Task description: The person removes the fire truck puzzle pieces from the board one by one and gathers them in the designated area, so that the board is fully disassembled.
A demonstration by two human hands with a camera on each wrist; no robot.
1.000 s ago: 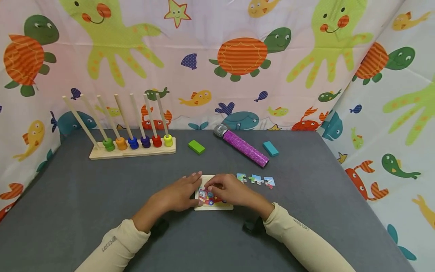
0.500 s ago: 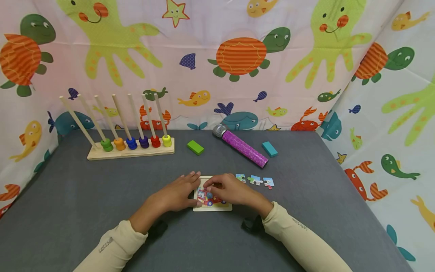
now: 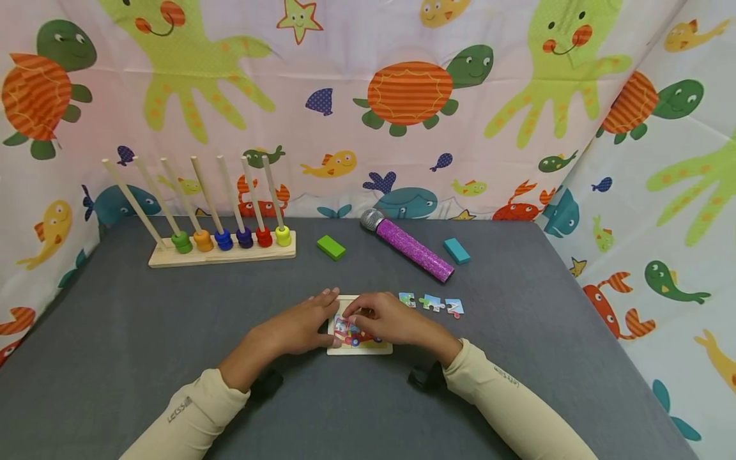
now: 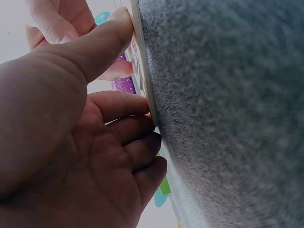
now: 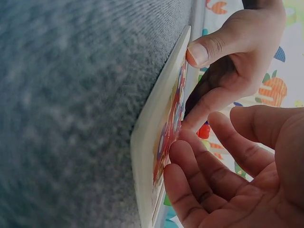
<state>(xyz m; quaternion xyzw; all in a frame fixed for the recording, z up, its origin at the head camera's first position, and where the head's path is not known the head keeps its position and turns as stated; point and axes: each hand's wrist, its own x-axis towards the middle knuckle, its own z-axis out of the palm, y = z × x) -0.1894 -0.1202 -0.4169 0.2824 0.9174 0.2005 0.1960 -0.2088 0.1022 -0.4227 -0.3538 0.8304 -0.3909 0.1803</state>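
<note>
A small puzzle tray (image 3: 359, 348) lies flat on the grey table (image 3: 144, 319), near its front middle, between the person's two hands. The left hand (image 3: 299, 329) lies at the tray's left edge, fingers nearly straight along that side and thumb tip on the tray's near rim, as the left wrist view shows (image 4: 71, 133). The right hand (image 3: 391, 322) rests over the tray's right part with fingers bent down; in the right wrist view its fingertips (image 5: 190, 156) touch the printed puzzle face, and whether they pinch a piece cannot be told. Three loose pieces (image 3: 431, 303) lie in a row just right of the tray, apart from the hand. Farther back, a purple microphone (image 3: 409, 246) lies aslant between a green block (image 3: 331, 247) and a teal block (image 3: 457, 250). At the back left stands a wooden rack (image 3: 221, 252) of seven tilted pegs, six with one coloured ring at the base. A cloth printed with sea animals (image 3: 402, 96) hangs behind and at both sides of the table.
</note>
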